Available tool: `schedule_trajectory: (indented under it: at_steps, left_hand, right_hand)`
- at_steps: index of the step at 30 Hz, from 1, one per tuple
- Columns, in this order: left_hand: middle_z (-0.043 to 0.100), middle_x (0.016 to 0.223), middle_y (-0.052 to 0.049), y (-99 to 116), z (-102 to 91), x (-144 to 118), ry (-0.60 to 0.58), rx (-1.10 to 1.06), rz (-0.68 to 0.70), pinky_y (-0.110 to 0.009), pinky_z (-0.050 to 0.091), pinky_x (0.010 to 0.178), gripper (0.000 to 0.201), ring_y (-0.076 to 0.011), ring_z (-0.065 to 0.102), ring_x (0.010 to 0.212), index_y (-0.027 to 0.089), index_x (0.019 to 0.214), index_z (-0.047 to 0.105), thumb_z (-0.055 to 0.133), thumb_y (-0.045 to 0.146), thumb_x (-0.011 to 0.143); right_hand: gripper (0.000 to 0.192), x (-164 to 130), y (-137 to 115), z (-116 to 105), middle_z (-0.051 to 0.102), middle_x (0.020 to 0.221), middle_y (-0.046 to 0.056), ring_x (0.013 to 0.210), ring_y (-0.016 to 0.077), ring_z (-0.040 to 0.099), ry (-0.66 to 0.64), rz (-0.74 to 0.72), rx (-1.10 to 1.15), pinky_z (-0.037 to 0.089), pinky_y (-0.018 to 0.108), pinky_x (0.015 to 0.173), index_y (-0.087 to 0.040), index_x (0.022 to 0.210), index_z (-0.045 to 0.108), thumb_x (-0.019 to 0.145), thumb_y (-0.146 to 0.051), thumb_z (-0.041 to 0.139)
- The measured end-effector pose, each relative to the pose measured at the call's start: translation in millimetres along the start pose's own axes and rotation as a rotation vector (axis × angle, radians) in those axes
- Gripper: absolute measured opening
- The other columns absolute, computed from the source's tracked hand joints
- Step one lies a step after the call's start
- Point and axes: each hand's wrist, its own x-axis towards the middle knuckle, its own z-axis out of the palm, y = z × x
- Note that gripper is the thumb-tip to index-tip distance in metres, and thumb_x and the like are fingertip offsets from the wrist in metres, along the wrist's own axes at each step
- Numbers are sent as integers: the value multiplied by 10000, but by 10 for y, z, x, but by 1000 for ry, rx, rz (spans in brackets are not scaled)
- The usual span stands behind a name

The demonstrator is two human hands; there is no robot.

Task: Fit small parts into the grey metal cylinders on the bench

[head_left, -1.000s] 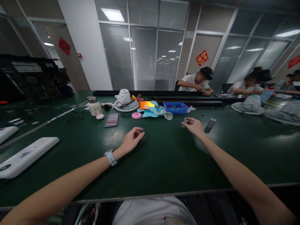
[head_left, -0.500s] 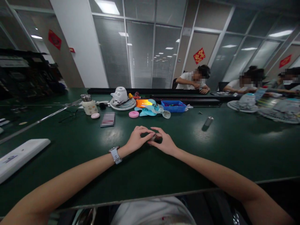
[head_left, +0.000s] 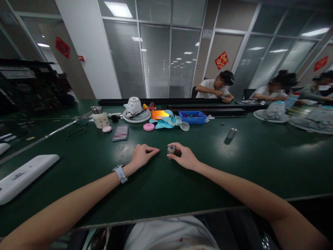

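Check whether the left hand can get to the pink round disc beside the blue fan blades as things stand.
Probably yes. The left hand rests on the green table holding nothing, and the bare tabletop between it and the pink disc looks unobstructed; the blue fan blades lie to the disc's right.

R hand (head_left: 186,158) pinches small metal cylinder (head_left: 171,149); L hand (head_left: 142,155) loosely curled beside, on table (head_left: 182,187).

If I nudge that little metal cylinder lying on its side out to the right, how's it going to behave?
The metal cylinder lies on its side on the smooth green table, so a sideways nudge would probably set it rolling. It looks rigid and shiny, likely a bit slippery to pinch. Nothing stands close beside it, so it could travel freely.
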Motion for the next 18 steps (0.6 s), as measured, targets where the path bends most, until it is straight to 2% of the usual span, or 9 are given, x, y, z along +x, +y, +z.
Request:
schedule_trajectory:
  at_steps: [3, 6, 9, 12, 15, 17, 18]
  left_hand:
    - [744, 881, -43, -10, 28, -1, -6, 70, 23, -381, 434, 807, 335, -259, 600, 847, 354, 991, 782, 563, 565, 848]
    - [733, 862, -50, 6, 23, -5, -17, 73, 42, -382, 433, 817, 363, -259, 597, 846, 351, 1009, 779, 551, 584, 848]
    - [722, 871, -58, 30, 15, -8, -5, 42, 23, -368, 437, 791, 440, -248, 600, 830, 310, 1118, 744, 514, 589, 867]
    - [706, 886, -69, 64, 10, -5, 96, -25, -56, -351, 442, 735, 526, -232, 597, 797, 243, 1252, 669, 424, 565, 914]
    - [687, 904, -78, 103, 6, -2, 189, -118, -143, -338, 452, 702, 546, -224, 604, 796, 191, 1302, 608, 399, 529, 928]
    - [674, 930, -85, 123, 7, -3, 226, -191, -194, -330, 465, 693, 552, -218, 614, 802, 161, 1317, 563, 419, 518, 921]
    - [667, 951, -90, 129, 9, -3, 245, -224, -214, -327, 473, 696, 553, -216, 619, 809, 150, 1318, 541, 427, 515, 919]
  right_hand:
    - [413, 117, 386, -372, 717, 1065, 40, 935, 194, 687, 195, 93, -94, 539, 363, 853, -254, 1204, 580, 834, -417, 669]
    - [392, 212, 835, -860, 726, 1030, 74, 915, 223, 694, 434, 306, -314, 531, 382, 852, -228, 1172, 587, 834, -416, 648]
    - [407, 206, 1125, -1210, 719, 1035, 130, 951, 291, 688, 534, 538, -529, 519, 434, 848, -212, 1183, 582, 842, -431, 623]
    - [426, 157, 1204, -1329, 703, 1046, 182, 975, 340, 679, 511, 692, -607, 511, 464, 833, -194, 1200, 564, 845, -425, 610]
    - [434, 136, 1147, -1303, 685, 1071, 218, 1009, 366, 667, 451, 781, -599, 495, 490, 856, -161, 1228, 531, 862, -388, 588]
    - [518, 138, 1042, -1227, 620, 1211, 262, 1125, 391, 613, 515, 752, -641, 442, 539, 940, -117, 1301, 469, 854, -348, 596]
    - [578, 142, 965, -1164, 549, 1315, 282, 1208, 401, 556, 582, 681, -687, 391, 568, 996, -98, 1343, 428, 844, -328, 606]
